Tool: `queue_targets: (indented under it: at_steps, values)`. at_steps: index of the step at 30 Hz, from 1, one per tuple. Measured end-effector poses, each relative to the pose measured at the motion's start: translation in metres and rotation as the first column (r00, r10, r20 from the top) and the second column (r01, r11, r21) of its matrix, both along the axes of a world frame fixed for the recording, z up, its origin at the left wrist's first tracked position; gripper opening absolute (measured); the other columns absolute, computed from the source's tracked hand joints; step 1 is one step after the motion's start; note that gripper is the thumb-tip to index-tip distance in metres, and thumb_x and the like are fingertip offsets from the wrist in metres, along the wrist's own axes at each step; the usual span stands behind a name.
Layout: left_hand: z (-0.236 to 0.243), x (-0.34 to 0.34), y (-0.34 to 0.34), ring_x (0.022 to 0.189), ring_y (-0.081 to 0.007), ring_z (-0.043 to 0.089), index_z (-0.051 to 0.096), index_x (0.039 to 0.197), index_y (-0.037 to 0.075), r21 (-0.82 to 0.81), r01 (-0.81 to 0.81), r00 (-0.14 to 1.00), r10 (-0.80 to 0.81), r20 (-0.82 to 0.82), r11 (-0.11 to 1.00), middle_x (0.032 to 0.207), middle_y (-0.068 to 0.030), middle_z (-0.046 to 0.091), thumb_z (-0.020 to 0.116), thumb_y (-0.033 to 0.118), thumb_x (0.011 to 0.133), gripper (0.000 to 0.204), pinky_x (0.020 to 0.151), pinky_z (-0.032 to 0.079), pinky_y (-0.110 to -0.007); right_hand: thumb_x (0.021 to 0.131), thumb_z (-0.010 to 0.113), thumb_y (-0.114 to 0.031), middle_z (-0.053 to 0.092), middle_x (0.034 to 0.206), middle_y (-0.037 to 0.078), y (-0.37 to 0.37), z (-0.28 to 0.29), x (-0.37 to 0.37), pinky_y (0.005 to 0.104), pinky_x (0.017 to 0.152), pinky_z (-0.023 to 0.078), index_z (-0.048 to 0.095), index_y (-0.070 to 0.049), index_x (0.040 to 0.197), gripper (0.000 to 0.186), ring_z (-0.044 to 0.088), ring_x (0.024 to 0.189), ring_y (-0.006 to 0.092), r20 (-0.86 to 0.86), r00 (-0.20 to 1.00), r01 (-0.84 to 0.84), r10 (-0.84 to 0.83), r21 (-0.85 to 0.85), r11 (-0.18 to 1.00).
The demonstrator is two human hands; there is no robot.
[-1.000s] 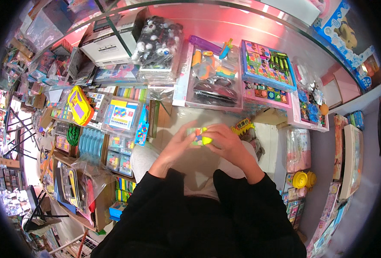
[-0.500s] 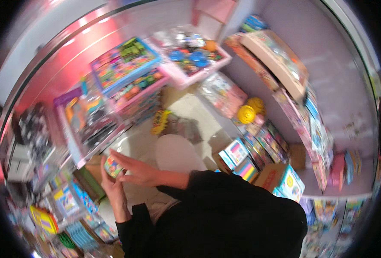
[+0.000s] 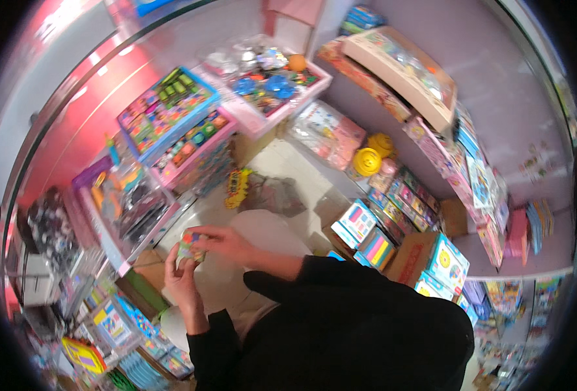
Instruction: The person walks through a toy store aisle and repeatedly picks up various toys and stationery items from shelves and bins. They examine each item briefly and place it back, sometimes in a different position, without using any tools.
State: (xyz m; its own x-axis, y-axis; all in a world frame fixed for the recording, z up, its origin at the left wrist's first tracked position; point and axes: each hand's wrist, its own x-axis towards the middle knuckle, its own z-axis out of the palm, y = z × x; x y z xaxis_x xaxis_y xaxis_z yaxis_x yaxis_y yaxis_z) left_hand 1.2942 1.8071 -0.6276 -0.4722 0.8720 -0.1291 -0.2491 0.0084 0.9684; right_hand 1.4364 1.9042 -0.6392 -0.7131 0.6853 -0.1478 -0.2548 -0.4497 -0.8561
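Both my hands are closed on a small multicoloured puzzle toy (image 3: 191,246) at the lower left of the view, held above my lap. My left hand (image 3: 183,277) grips it from below and the left, thumb and fingers curled at it. My right hand (image 3: 223,244) holds it from the right, fingertips on its top. The toy's exact form is blurred and partly hidden by my fingers. Beyond my hands stand an open tray of mixed toys (image 3: 125,209), a blue-edged box of small colourful items (image 3: 160,124) and a yellow burst-shaped sign (image 3: 238,187) near the floor.
A pink box of assorted toys (image 3: 256,109) sits at the back. Along the right are a shelf board (image 3: 523,98), long boxes (image 3: 396,75), yellow round items (image 3: 366,161) and stacked cartons (image 3: 413,260). More packaged goods (image 3: 114,323) fill the lower left. My legs (image 3: 271,234) are below.
My view and body have swung right, bringing the right-hand shelves into sight. My hands still hold the toy; since half a second ago they shifted slightly rightward and the toy is turned differently.
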Motion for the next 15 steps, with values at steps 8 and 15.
queue_targets:
  at_steps: [8, 15]
  values:
    - [0.005, 0.006, 0.006, 0.091, -0.0153, 0.068, 0.055, 0.131, -0.001, 0.036, -0.003, 0.993, 0.007, -0.119, 0.999, 0.103, -0.0112, 0.070, 0.063, -0.005, 0.091, 0.042, 0.083, 0.055, -0.028, 0.102, 0.051, -0.021, 0.055, 0.140, 0.010, 0.012, 0.008, 0.012, 0.0377, 0.106, 0.040, 0.060, 0.002, 0.124, 0.033, 0.054, 0.123, 0.0194, -0.192, 0.980, -0.032, -0.048, -0.394, 0.919]
    - [0.016, 0.008, 0.008, 0.094, -0.0156, 0.067, 0.056, 0.128, -0.001, 0.041, -0.033, 0.995, 0.036, -0.088, 0.999, 0.114, -0.0103, 0.065, 0.064, -0.007, 0.090, 0.040, 0.082, 0.055, -0.028, 0.101, 0.053, -0.022, 0.057, 0.136, 0.008, 0.013, 0.020, 0.008, 0.0364, 0.104, 0.041, 0.055, 0.001, 0.133, 0.039, 0.055, 0.122, 0.0187, -0.122, 0.990, 0.013, -0.072, -0.432, 0.902]
